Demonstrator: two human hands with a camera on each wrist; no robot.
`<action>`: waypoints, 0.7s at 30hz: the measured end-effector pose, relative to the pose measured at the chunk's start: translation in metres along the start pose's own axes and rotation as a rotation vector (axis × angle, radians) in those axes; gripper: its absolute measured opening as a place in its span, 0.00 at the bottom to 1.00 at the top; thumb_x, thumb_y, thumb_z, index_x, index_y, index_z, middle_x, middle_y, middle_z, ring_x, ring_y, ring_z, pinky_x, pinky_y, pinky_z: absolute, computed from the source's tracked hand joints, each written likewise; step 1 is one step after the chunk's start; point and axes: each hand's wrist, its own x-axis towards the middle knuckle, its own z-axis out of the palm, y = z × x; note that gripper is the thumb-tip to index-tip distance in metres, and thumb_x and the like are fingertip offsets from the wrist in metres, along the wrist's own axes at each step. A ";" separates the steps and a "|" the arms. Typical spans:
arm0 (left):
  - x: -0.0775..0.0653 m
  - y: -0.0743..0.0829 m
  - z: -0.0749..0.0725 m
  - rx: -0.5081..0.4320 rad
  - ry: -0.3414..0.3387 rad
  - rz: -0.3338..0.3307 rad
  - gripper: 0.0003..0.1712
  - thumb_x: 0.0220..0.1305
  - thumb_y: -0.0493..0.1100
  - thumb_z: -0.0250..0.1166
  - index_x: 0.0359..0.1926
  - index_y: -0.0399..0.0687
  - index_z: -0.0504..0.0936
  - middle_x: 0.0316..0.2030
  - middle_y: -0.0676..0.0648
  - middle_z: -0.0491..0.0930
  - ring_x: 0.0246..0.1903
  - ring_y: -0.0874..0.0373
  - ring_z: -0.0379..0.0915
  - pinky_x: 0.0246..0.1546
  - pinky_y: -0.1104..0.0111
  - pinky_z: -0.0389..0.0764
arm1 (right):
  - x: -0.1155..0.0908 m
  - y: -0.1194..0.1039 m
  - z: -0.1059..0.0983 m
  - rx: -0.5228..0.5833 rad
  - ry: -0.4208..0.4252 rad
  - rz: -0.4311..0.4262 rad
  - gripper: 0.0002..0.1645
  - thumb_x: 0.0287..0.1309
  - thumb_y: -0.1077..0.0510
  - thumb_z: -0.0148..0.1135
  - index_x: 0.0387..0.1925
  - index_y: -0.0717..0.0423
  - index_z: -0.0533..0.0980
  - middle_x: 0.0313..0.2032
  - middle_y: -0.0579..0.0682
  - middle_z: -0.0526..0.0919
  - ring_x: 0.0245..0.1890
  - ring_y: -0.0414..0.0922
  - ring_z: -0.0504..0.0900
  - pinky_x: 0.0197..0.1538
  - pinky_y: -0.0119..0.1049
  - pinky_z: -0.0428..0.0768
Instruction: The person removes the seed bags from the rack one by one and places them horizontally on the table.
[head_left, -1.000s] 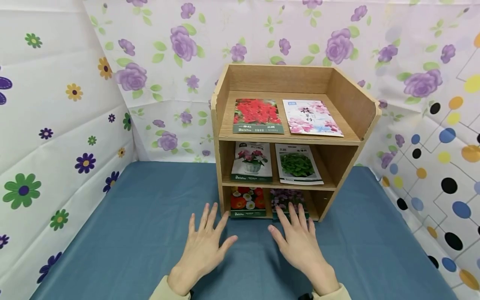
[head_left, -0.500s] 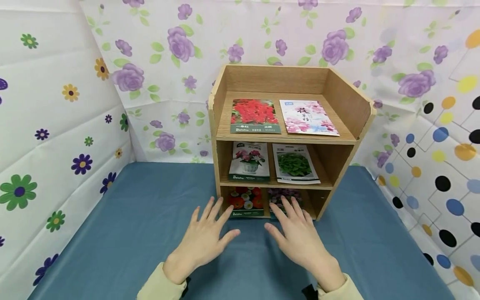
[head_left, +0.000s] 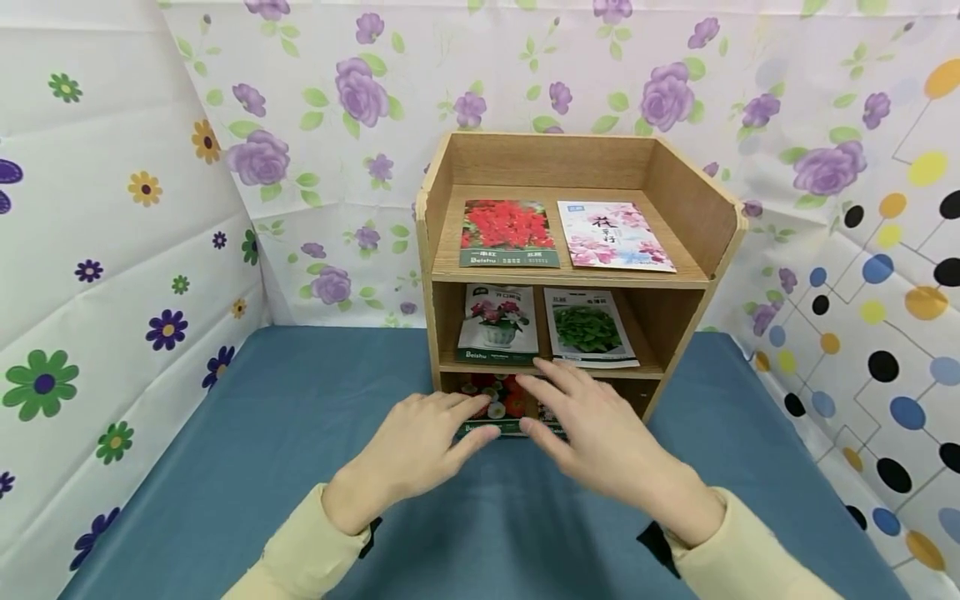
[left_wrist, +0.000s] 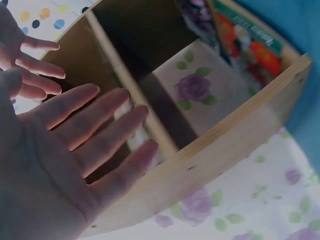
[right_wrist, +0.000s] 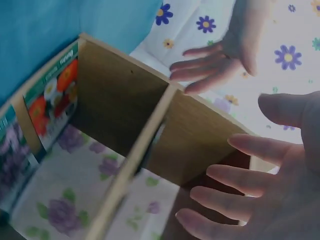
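Note:
A wooden three-tier shelf (head_left: 555, 275) stands on the blue cloth and holds flat seed packets. On top lie a red-flower packet (head_left: 510, 227) and a pink-blossom packet (head_left: 615, 236). The middle tier holds a potted-flower packet (head_left: 498, 321) and a green-leaf packet (head_left: 589, 327). Below lie an orange-flower packet (head_left: 498, 402) and a purple-flower packet (right_wrist: 15, 155), the latter mostly hidden in the head view by my right hand (head_left: 607, 437). My left hand (head_left: 408, 454) is raised before the shelf's lower left. Both hands have extended, spread fingers, tips turned inward, holding nothing.
Blue cloth (head_left: 187, 467) covers the table on both sides of the shelf. Floral sheeting (head_left: 315, 200) hangs behind it. Flower-printed sheeting (head_left: 97, 350) runs along the left, and dotted sheeting (head_left: 847, 333) along the right.
Both hands have come up off the cloth and closer together, fingertips turning inward. The right hand now covers more of the bottom tier. The shelf and packets stay put.

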 end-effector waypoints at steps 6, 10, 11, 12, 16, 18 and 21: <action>0.026 0.005 -0.039 -0.020 0.149 0.147 0.25 0.76 0.58 0.48 0.56 0.49 0.82 0.44 0.51 0.85 0.37 0.59 0.82 0.38 0.61 0.82 | 0.019 -0.002 -0.039 -0.001 0.077 -0.075 0.26 0.66 0.48 0.61 0.62 0.54 0.75 0.62 0.56 0.74 0.59 0.54 0.74 0.52 0.53 0.77; 0.047 0.006 -0.064 -0.011 0.238 0.213 0.19 0.77 0.50 0.50 0.51 0.48 0.83 0.35 0.53 0.84 0.29 0.63 0.78 0.31 0.65 0.79 | 0.034 -0.001 -0.063 0.028 0.104 -0.068 0.22 0.68 0.51 0.59 0.59 0.55 0.77 0.58 0.54 0.77 0.55 0.51 0.77 0.47 0.50 0.80; 0.052 0.007 -0.069 -0.015 0.246 0.220 0.18 0.77 0.50 0.50 0.51 0.48 0.83 0.34 0.54 0.83 0.27 0.64 0.76 0.30 0.66 0.78 | 0.038 0.000 -0.069 0.062 0.102 -0.057 0.20 0.68 0.52 0.58 0.57 0.55 0.77 0.56 0.53 0.78 0.54 0.50 0.78 0.47 0.50 0.79; 0.057 0.008 -0.075 -0.025 0.250 0.225 0.17 0.77 0.49 0.50 0.51 0.48 0.83 0.33 0.54 0.83 0.25 0.65 0.74 0.28 0.67 0.76 | 0.042 0.001 -0.074 0.104 0.094 -0.037 0.19 0.68 0.53 0.58 0.56 0.55 0.77 0.55 0.53 0.79 0.52 0.49 0.79 0.46 0.49 0.79; 0.081 0.019 -0.098 -0.076 0.249 0.218 0.18 0.76 0.48 0.51 0.57 0.46 0.80 0.31 0.53 0.81 0.21 0.64 0.70 0.23 0.69 0.72 | 0.065 0.004 -0.096 0.286 0.050 0.089 0.17 0.70 0.56 0.54 0.56 0.55 0.77 0.52 0.52 0.81 0.49 0.49 0.79 0.48 0.49 0.77; 0.095 0.024 -0.111 -0.109 0.241 0.187 0.19 0.76 0.47 0.51 0.58 0.45 0.78 0.32 0.53 0.81 0.18 0.63 0.69 0.21 0.69 0.71 | 0.080 0.004 -0.107 0.351 0.037 0.161 0.17 0.71 0.55 0.52 0.57 0.54 0.76 0.52 0.52 0.81 0.49 0.49 0.79 0.46 0.47 0.77; 0.116 0.028 -0.133 -0.129 0.220 0.099 0.18 0.76 0.46 0.50 0.59 0.43 0.77 0.35 0.51 0.82 0.18 0.62 0.70 0.20 0.70 0.72 | 0.106 0.006 -0.122 0.537 0.024 0.277 0.19 0.71 0.56 0.50 0.58 0.56 0.75 0.52 0.53 0.79 0.45 0.50 0.78 0.42 0.43 0.78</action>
